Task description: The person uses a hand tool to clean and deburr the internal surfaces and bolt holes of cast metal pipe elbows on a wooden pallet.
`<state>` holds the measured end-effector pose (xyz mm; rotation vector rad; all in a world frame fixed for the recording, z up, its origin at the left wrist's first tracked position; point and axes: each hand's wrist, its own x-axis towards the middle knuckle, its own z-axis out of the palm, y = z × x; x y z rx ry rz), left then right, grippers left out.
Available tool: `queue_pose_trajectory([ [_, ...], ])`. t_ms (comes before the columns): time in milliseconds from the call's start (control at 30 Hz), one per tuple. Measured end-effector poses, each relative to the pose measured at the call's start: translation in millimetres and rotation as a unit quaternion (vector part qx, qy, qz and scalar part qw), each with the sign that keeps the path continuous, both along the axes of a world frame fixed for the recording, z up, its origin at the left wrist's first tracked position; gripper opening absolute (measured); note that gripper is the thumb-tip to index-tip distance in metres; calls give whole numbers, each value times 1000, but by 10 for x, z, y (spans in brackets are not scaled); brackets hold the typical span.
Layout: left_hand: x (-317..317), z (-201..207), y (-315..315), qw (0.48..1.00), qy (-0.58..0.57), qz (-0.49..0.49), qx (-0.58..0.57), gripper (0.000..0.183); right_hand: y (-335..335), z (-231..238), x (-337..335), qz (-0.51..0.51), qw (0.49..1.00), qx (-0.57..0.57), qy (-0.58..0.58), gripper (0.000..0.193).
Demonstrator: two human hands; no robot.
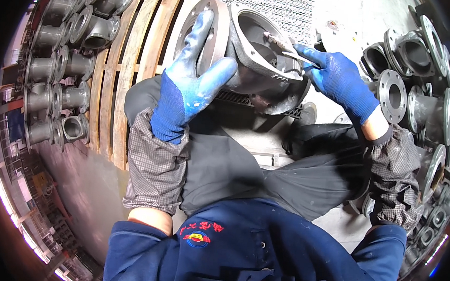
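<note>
Gloved left hand [190, 81] gripping valve body [256, 55], opening upward; right [337, 78] pinching tool [285, 45] inside.

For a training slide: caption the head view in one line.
Gloved left hand steadies a grey cast valve body while the right hand works a thin tool inside its opening.

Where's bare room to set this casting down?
Free: the wooden pallet slats between the left row of valve bodies and the left hand; the bare floor top right. Crowded: flanged castings piled beside the right hand.
</note>
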<state>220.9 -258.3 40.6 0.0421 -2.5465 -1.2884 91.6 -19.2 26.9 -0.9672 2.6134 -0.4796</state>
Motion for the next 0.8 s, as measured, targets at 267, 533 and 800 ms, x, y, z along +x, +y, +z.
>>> queue_pose_trajectory([
  [267,-13,-15,-8,999,27,12,-18,65,-8,-16,-27,8,1000,8,2,34],
  [533,-2,17,-17,999,3,-26,-32,65,-25,66,-153,32,999,28,-23,34],
  [800,10,17,26,999,-14,-11,36,64,-19,-41,-129,26,1000,16,-6,34],
])
